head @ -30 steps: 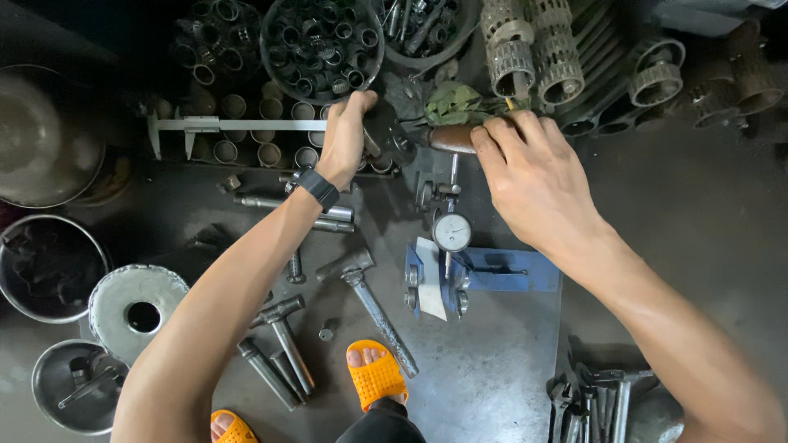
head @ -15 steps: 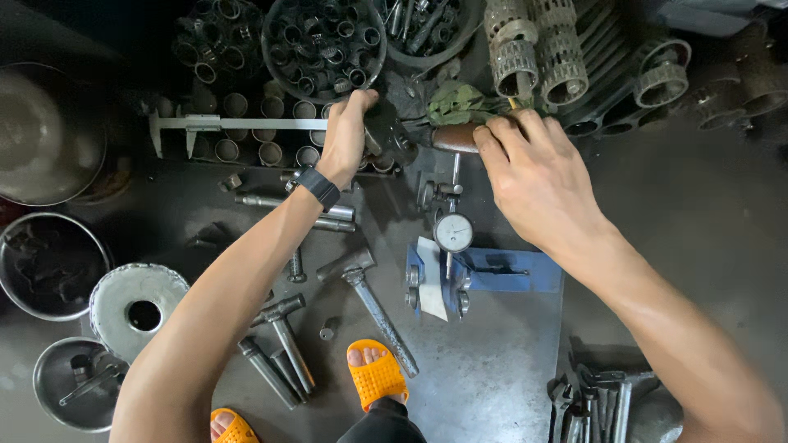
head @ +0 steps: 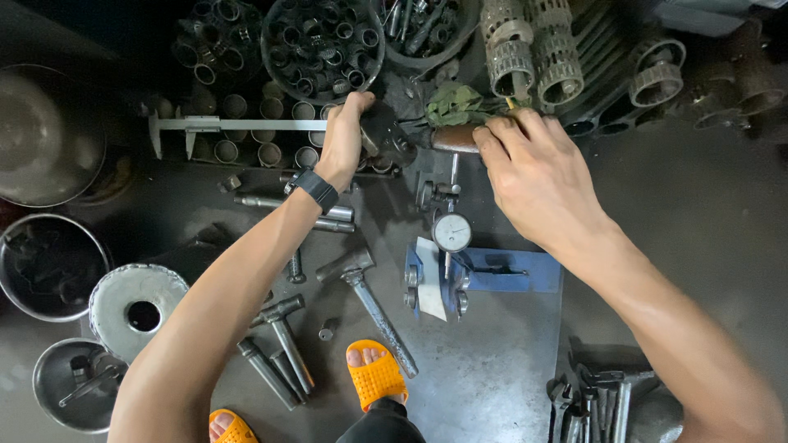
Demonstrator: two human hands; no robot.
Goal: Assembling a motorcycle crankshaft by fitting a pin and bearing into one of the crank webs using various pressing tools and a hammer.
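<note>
My left hand, with a black wristband, grips the jaw end of a long steel caliper that lies across rows of small metal sleeves. My right hand is closed over a brownish cylindrical part beside a crumpled green rag. Just below that part stands a dial gauge on a blue stand. What the right fingers pinch at the far side is hidden.
A round basket of metal rings sits above my left hand, with bearing cages at the top right. A hammer, bolts, round pans at left and wrenches lie on the floor. My orange sandals are at the bottom.
</note>
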